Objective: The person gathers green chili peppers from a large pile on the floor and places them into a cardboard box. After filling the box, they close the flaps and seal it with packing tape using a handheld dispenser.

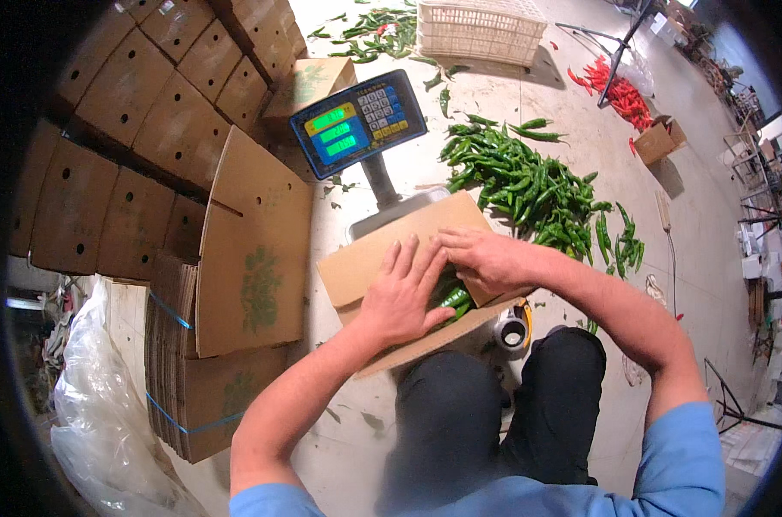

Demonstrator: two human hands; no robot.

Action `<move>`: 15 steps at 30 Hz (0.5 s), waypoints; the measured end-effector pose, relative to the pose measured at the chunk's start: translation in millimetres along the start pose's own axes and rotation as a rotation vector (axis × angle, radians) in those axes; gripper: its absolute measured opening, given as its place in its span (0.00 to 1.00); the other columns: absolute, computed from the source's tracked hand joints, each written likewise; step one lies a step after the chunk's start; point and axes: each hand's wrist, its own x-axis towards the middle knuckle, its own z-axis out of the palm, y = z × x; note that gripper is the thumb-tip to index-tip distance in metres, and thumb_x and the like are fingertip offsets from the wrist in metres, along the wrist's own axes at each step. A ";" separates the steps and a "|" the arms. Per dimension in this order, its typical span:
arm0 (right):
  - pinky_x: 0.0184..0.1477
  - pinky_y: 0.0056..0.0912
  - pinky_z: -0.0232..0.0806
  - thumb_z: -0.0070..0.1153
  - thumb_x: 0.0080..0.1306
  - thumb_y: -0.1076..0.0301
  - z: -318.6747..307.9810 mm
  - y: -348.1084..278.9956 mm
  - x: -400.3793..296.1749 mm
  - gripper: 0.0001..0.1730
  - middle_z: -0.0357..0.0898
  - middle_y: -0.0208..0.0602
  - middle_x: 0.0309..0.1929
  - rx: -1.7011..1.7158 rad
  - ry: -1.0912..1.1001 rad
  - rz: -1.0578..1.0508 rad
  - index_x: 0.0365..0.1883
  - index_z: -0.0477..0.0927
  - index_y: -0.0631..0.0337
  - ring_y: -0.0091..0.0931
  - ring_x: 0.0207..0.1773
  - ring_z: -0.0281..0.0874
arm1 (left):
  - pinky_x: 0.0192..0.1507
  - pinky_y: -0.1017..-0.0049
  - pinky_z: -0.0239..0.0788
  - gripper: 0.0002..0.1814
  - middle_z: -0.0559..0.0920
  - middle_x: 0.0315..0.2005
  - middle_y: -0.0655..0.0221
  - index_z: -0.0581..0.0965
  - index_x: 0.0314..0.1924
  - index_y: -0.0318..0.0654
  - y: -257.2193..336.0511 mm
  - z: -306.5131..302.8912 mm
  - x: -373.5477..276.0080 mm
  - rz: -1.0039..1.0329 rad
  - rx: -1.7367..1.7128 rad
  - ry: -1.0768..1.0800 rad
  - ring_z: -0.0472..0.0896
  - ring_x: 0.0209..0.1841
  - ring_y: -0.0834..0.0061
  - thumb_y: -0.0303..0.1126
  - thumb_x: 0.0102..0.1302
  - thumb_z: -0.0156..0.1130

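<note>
A cardboard box [397, 236] holding green chili peppers [454, 300] sits in front of my knees, with flaps partly folded over the top. My left hand [407, 287] lies flat on its far flap, fingers apart and the thumb stretched over the peppers. At the box's right side, my right hand [494, 258] presses on the cardboard with its fingers pointing left; whether they pinch a flap is unclear. Behind the box, a digital scale's lit display [358, 123] stands on a post over a metal pan [397, 213], which the box partly hides.
Loose green chilies [527, 181] are heaped right of the scale. Flattened cartons [171, 362] and an upright cardboard sheet [255, 258] flank my left. Stacked boxes [132, 97] rise behind. Beyond are a white plastic crate [481, 32] and red chilies [624, 97]. A tape dispenser [514, 333] is near my right knee.
</note>
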 end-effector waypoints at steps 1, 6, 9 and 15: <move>0.75 0.45 0.58 0.59 0.66 0.71 -7.9 -5.9 5.3 0.29 0.66 0.56 0.70 0.062 -0.056 0.023 0.65 0.71 0.69 0.51 0.73 0.62 | 0.79 0.47 0.38 0.51 0.59 0.77 0.53 0.60 0.75 0.31 -2.1 1.8 -1.3 -0.013 0.001 -0.007 0.53 0.78 0.45 0.66 0.67 0.55; 0.74 0.61 0.51 0.56 0.63 0.31 -11.8 -70.8 -21.2 0.51 0.71 0.58 0.66 -0.307 0.031 0.140 0.66 0.69 0.72 0.51 0.72 0.65 | 0.81 0.51 0.32 0.52 0.55 0.78 0.55 0.56 0.77 0.31 -6.1 0.0 -4.0 -0.003 0.017 -0.136 0.47 0.81 0.52 0.66 0.68 0.51; 0.73 0.60 0.53 0.55 0.63 0.29 -15.6 -59.2 -4.8 0.51 0.73 0.57 0.62 -0.380 0.170 0.103 0.65 0.71 0.70 0.51 0.69 0.67 | 0.81 0.51 0.33 0.48 0.58 0.78 0.57 0.59 0.76 0.34 -17.1 1.5 -7.8 -0.018 -0.043 -0.134 0.48 0.81 0.54 0.64 0.70 0.51; 0.67 0.58 0.60 0.53 0.70 0.40 19.1 3.0 24.3 0.41 0.64 0.59 0.69 -0.451 0.310 0.280 0.67 0.69 0.66 0.57 0.73 0.60 | 0.81 0.61 0.36 0.48 0.52 0.80 0.59 0.54 0.79 0.39 -63.9 -25.4 15.2 -0.569 -1.626 -0.289 0.49 0.81 0.61 0.69 0.74 0.42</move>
